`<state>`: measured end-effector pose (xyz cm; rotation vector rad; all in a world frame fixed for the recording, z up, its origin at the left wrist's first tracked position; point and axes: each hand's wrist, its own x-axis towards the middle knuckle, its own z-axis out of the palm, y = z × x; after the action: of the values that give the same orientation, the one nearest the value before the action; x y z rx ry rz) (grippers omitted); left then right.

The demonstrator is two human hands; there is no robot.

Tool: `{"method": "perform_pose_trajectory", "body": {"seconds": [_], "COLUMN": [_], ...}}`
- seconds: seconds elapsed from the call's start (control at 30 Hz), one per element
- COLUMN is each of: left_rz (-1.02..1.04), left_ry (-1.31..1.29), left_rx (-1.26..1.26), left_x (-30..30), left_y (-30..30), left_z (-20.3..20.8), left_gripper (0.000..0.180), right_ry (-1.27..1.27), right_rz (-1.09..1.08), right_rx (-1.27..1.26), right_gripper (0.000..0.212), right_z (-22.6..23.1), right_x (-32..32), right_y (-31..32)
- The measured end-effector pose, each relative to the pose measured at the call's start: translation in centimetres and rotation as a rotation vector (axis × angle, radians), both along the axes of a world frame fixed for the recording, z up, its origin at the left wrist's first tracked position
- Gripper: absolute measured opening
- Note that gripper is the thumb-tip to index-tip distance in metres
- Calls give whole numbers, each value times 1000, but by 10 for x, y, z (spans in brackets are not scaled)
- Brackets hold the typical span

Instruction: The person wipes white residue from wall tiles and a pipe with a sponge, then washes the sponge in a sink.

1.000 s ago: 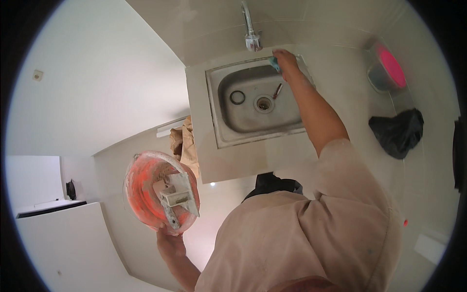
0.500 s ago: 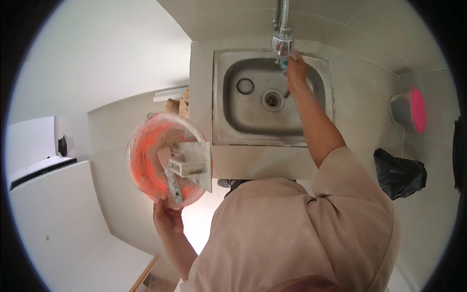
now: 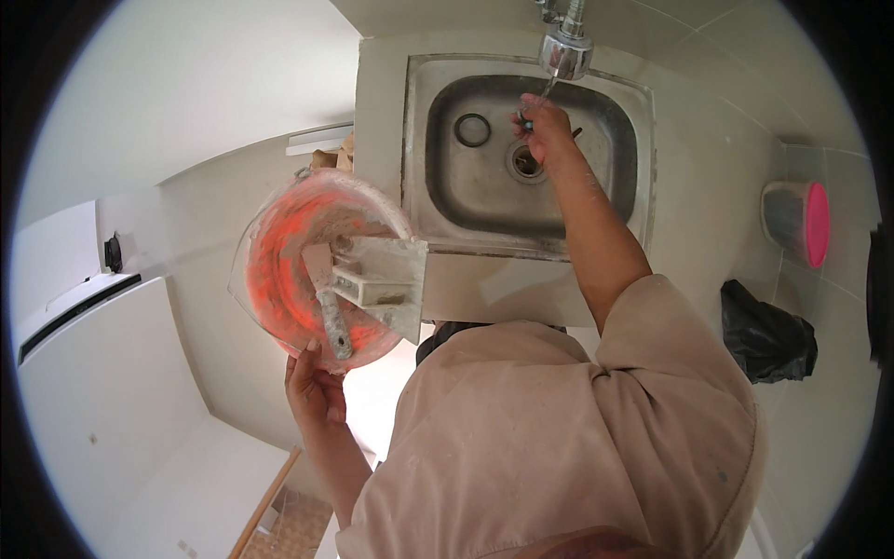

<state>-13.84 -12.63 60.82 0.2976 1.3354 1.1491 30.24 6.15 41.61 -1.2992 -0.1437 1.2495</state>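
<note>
My left hand [image 3: 318, 384] is closed on the near rim of an orange bucket [image 3: 272, 265], coated with whitish residue. Inside lies a putty knife [image 3: 333, 321] with a smeared handle. A plastering float [image 3: 396, 279] with a block-like grip leans across the bucket's right rim. Over the sink [image 3: 447, 200], my right hand [image 3: 548, 129] is closed around a slim thing with a teal part [image 3: 527, 123]; a dark end [image 3: 577, 132] shows on the hand's other side. Its kind is hidden by my fingers. Water runs from the chrome faucet [image 3: 565, 58] onto this hand.
A dark ring [image 3: 472, 130] lies in the basin, left of the drain [image 3: 528, 163]. On the right are a tub with a pink lid [image 3: 817, 225] and a black plastic bag [image 3: 765, 335]. A wooden stick [image 3: 265, 503] stands at lower left.
My right hand has drawn back from the faucet mouth toward the drain, and a water stream now shows. The view has shifted; my left hand keeps its hold on the bucket.
</note>
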Motion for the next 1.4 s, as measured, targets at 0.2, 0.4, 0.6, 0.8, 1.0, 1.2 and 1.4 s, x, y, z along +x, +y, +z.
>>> {"method": "perform_pose_trajectory", "body": {"seconds": [0.2, 0.4, 0.6, 0.8, 1.0, 1.2, 1.4], "left_rz": [2, -66, -22, -33, -44, -12, 11], "left_ry": [0, 45, 85, 89, 102, 80, 98], "left_rx": [25, 42, 28, -20, -19, -4, -51], "left_x": [3, 6, 5, 9, 3, 15, 7], "left_y": [-2, -4, -7, -1, -6, -2, -4], "left_z": [0, 0, 4, 5, 7, 9, 4], "left_gripper": [44, 58, 59, 59, 58, 56, 54], "right_ry": [-463, -453, -168, 220, 356, 85, -177], "right_rz": [-395, -460, -397, -182, 7, 99, 139], "right_rx": [214, 279, 142, -29, -15, -145, -398], "right_gripper": [17, 24, 28, 27, 31, 23, 25], "right_z": [63, 60, 35, -42, -41, -47, -53], "right_x": [27, 83, 46, 11, -8, -3, -32], "right_y": [22, 71, 51, 28, 22, 15, -6]}}
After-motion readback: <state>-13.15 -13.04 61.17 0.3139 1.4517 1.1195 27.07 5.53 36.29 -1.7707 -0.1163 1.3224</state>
